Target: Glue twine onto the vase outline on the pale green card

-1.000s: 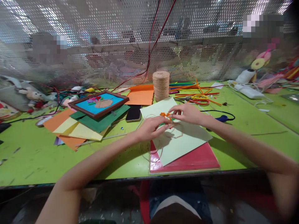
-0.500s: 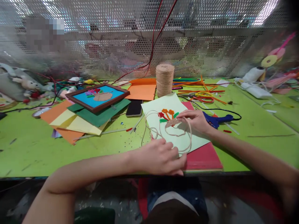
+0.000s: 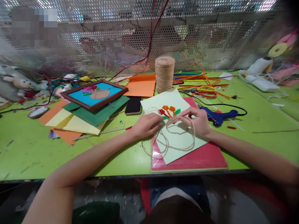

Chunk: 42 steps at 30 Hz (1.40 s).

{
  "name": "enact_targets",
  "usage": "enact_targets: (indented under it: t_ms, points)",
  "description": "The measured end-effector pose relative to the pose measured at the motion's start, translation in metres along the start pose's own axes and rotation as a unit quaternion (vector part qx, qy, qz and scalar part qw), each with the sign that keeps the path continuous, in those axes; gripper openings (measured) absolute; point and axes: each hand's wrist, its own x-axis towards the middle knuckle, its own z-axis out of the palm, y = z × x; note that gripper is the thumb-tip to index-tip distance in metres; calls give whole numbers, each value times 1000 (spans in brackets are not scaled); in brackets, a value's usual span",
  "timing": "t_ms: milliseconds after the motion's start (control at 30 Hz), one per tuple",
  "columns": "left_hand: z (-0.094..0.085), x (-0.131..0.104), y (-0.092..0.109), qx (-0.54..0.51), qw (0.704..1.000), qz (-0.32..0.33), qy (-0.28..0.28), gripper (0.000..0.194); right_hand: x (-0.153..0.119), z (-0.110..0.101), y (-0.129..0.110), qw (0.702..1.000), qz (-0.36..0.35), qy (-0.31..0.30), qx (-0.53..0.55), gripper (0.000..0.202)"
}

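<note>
Jute twine [image 3: 182, 149] lies in loose loops over a pale green sheet [image 3: 161, 101], between and nearer than the hands, one run curving up to the right hand [image 3: 197, 121].

Right hand: thumb and index fingertips brought together, apparently pinching the strand at the right end of a small twine patch [image 3: 172, 120]; other fingers curled. A fingertip pinch probably suits so thin a strand, giving fine control at the patch.

Left hand [image 3: 149, 125]: palm down, fingers half bent, tips near the patch's left end. Cannot tell whether it grips any twine; contact hidden. Likely steadying that side.

Slack between the hands presumably spares the patch from tugging. Orange flowers [image 3: 172, 109] lie just beyond the fingertips, stems leading down to the patch. Red folder [image 3: 198, 158] under the sheet, perhaps as a pad. Blue glue gun [image 3: 216, 117] just right of the right hand, seemingly kept within reach. Twine spool [image 3: 164, 74] stands upright beyond both hands.

Pose: forearms converge from either side, elbows wide; left elbow bent near the surface's [image 3: 116, 161] close edge, both wrists low, hands facing each other across the patch.
</note>
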Motion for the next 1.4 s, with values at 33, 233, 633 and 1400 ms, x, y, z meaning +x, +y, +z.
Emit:
enact_targets:
  t_ms: [33,233,633,1400]
  points:
    - [0,-1,1,11,1000,11,-13,21,-1,0,0,1000,-6,3,-12,24]
    - [-1,1,3,64,996,64,-17,23,-1,0,-1,999,-11,12,-47,19]
    - [-4,3,6,77,989,122,21,28,-1,0,-3,996,23,-16,-82,19]
    - [3,15,8,32,993,67,-88,42,7,-13,22,987,45,-116,-103,26]
